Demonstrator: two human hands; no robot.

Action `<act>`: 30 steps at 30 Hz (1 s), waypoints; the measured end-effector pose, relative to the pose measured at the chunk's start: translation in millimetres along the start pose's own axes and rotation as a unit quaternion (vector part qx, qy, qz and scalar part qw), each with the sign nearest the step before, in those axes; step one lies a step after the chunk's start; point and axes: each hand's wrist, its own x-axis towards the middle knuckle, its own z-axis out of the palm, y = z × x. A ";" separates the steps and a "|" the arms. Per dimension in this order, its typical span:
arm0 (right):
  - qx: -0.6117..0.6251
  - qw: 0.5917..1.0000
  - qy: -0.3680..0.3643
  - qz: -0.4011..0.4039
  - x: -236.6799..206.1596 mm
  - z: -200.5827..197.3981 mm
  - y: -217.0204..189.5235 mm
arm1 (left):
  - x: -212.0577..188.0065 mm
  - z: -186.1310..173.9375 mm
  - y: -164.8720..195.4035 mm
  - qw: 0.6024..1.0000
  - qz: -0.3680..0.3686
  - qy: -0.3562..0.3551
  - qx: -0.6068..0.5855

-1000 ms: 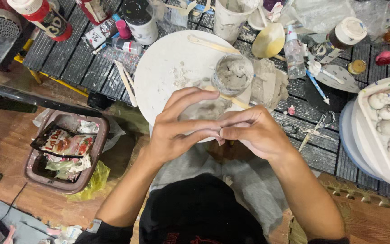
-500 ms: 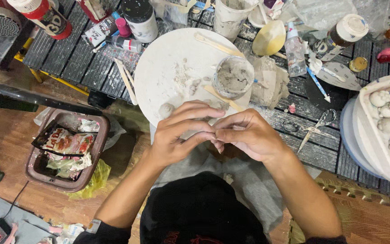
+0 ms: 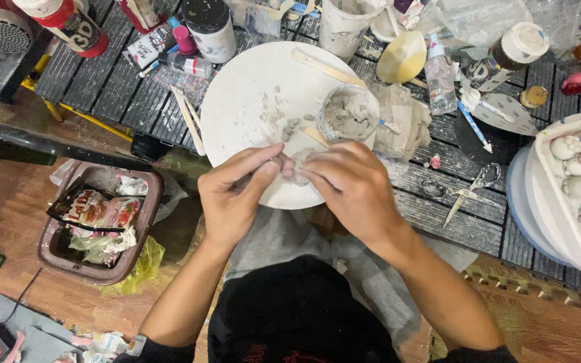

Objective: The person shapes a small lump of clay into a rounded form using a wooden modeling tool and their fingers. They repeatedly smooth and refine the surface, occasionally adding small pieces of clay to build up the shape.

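My left hand (image 3: 237,195) and my right hand (image 3: 351,188) meet over the near edge of a round white board (image 3: 250,87). Between their fingertips they pinch a small grey lump of clay (image 3: 297,168), mostly hidden by the fingers. Crumbs of clay lie scattered on the board. A small cup of grey clay paste (image 3: 349,113) stands on the board's right side, with a wooden stick (image 3: 324,67) beside it. A larger grey clay mass (image 3: 405,121) rests just off the board to the right.
Scissors (image 3: 465,191) lie on the dark slatted table at right. A tray of white clay figures (image 3: 579,181) is at the far right. Bottles, jars and a yellow shell-shaped dish (image 3: 402,57) crowd the back. A brown bin with wrappers (image 3: 95,222) sits on the floor at left.
Both hands have dropped a little toward the board's near edge and shifted from cupping together to pinching the clay lump with the fingertips.
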 end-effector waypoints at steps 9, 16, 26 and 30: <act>-0.069 0.997 -0.011 -0.019 -16.7 7.3 -2.9 | -7.5 10.8 -12.1 0.921 -0.219 0.034 -0.320; -0.099 0.994 -0.038 -0.029 -24.9 11.1 3.4 | -15.0 16.4 -21.4 0.918 -0.232 0.038 -0.319; -0.213 0.975 -0.029 -0.057 -32.4 19.3 0.9 | -23.2 5.9 -30.2 0.922 -0.199 0.029 -0.330; -0.205 0.977 -0.030 -0.053 -27.9 15.7 0.4 | -22.1 8.1 -28.9 0.925 -0.194 0.036 -0.325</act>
